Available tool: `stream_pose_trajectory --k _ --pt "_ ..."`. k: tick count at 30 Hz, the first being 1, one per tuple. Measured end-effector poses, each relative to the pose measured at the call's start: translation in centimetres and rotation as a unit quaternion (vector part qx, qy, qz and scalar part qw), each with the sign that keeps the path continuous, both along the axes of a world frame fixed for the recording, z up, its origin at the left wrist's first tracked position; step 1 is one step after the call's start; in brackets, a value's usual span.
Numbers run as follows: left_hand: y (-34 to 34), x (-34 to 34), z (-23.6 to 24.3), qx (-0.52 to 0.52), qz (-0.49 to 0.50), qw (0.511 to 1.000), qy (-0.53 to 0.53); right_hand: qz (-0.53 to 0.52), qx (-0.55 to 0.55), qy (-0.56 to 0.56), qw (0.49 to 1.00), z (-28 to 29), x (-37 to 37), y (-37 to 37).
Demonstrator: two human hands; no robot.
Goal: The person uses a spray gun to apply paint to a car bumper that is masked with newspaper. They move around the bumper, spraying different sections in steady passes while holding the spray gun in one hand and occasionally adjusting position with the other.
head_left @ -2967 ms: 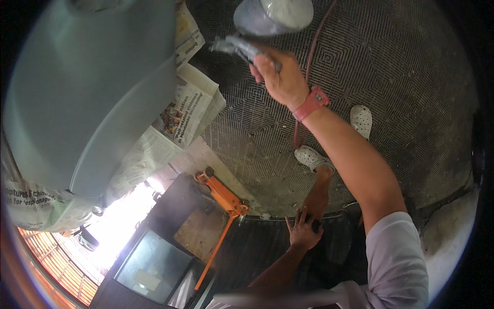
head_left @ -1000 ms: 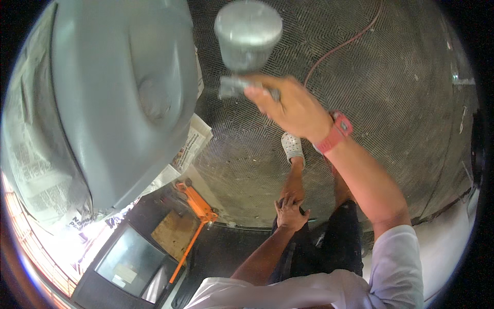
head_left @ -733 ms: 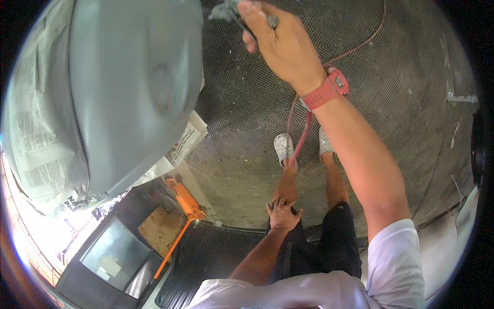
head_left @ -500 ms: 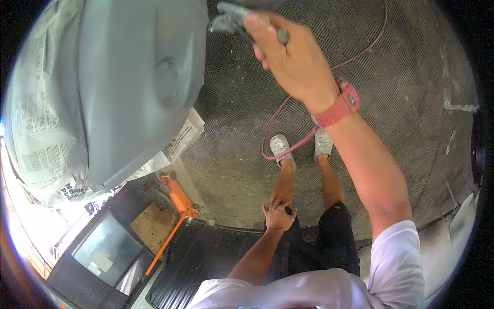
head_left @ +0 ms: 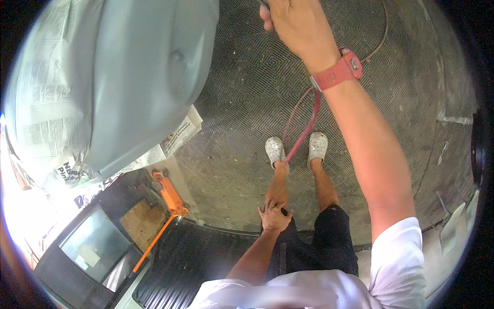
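At the top edge my right hand (head_left: pixel 301 31), with a red watch (head_left: pixel 337 73) on its wrist, is closed round the handle of a spray gun. The gun is almost wholly cut off by the picture's edge now; the earlier frame shows more of its grey metal body. A pinkish hose (head_left: pixel 311 121) hangs below the wrist. To the left stands a car body panel (head_left: pixel 139 77), smooth and grey, with a small round recess; the hand is apart from it. My left hand (head_left: pixel 276 217) rests on my left knee with its fingers spread.
Newspaper (head_left: pixel 43 98) masks the panel's left side, and another newspaper sheet (head_left: pixel 180 135) sticks out below it. An orange floor jack (head_left: pixel 169 193) with a long handle lies at lower left, near a dark-framed window (head_left: pixel 95 242). The hose loops over the patterned floor (head_left: pixel 247 92).
My right hand has moved up, taking the spray gun nearly out of view. The hose has shifted with it. The panel sits slightly farther right in the picture. My left hand stays on the knee.
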State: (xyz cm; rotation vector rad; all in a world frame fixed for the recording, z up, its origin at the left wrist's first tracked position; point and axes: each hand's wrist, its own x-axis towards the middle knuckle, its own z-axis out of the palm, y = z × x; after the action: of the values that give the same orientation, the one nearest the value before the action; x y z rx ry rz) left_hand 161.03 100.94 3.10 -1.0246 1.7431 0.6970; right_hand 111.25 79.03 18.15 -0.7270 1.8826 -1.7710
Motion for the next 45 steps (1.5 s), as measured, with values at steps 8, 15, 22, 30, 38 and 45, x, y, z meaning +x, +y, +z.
stream_pose_trajectory --k 8,15,22,30,38,45 --pt "1.0 0.5 0.1 -0.025 0.046 0.998 0.028 0.016 0.086 0.055 0.995 1.4 1.6 1.4" --pt "2.3 3.0 0.6 -0.125 0.23 0.959 0.11 0.157 0.078 0.038 0.984 4.5 8.8 5.8" --pt "4.7 8.5 3.5 -0.22 0.363 0.903 0.065 0.224 0.026 -0.033 0.974 5.4 13.0 6.8" --pt "7.3 11.5 8.8 -0.189 0.448 0.87 0.079 0.114 0.102 -0.107 0.982 5.0 14.4 4.4" --pt "11.0 13.3 8.8 -0.115 0.539 0.827 0.114 0.216 0.031 -0.159 0.963 0.2 16.6 6.7" --pt "11.6 11.9 8.3 -0.024 0.523 0.846 0.1 0.05 -0.018 -0.181 0.982 -5.3 12.0 3.5"
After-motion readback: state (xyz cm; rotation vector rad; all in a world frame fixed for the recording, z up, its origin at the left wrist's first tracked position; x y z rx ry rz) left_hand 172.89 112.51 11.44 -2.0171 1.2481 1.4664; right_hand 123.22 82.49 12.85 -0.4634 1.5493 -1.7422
